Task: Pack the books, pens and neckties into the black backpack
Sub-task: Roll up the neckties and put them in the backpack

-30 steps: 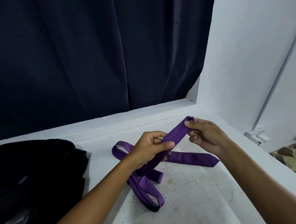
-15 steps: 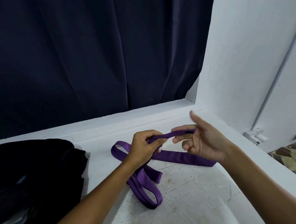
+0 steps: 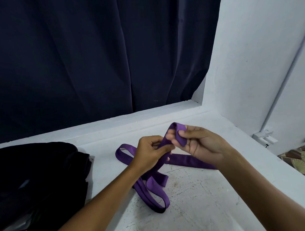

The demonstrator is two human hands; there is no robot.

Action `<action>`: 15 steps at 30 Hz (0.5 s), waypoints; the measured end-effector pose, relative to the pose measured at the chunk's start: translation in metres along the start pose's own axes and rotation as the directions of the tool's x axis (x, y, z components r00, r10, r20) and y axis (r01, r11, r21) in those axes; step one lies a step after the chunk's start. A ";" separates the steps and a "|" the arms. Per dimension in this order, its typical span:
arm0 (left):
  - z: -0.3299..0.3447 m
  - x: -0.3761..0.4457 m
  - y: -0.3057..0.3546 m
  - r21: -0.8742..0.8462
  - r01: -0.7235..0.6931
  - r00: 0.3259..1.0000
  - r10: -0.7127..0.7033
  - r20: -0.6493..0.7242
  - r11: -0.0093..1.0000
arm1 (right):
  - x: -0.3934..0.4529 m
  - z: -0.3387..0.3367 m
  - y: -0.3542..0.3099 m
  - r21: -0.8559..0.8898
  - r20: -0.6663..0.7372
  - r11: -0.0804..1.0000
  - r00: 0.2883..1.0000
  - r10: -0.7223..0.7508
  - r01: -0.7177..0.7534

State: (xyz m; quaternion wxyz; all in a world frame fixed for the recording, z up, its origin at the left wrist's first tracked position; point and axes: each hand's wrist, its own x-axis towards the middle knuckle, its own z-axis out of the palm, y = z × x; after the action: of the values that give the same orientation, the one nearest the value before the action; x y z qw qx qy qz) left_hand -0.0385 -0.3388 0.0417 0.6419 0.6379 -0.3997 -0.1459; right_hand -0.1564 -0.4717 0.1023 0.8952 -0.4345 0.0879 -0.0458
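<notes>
A room in a home, at a curtained window

A heavy dark navy curtain (image 3: 98, 62) hangs over a white-painted ledge (image 3: 194, 200) with scuffed, cracked paint; plain white walls (image 3: 250, 60) meet at the corner, a white conduit (image 3: 283, 79) runs down one wall, and patterned fan-print fabric (image 3: 300, 160) lies at the right edge

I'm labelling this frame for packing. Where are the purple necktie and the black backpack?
purple necktie (image 3: 155, 196): head view, on the loop lying on the ledge.
black backpack (image 3: 38, 174): head view, on its dark fabric body.
</notes>
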 end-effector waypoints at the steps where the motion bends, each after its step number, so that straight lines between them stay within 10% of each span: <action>1: 0.003 -0.004 0.000 -0.022 0.051 0.999 -0.051 0.004 0.998 | 0.003 0.001 -0.003 0.035 -0.029 0.999 0.999 -0.034 0.035; 15: -0.006 -0.038 0.031 -0.083 0.293 0.902 -0.246 0.353 0.953 | 0.039 -0.026 -0.003 -0.460 -0.193 0.795 0.829 -0.525 0.396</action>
State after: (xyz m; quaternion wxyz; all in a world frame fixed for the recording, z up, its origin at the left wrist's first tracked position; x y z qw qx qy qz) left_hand -0.0688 -0.3035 0.0588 0.5785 0.6078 -0.4012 -0.3675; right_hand -0.1231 -0.5002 0.0842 0.7223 -0.6035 0.1253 -0.3137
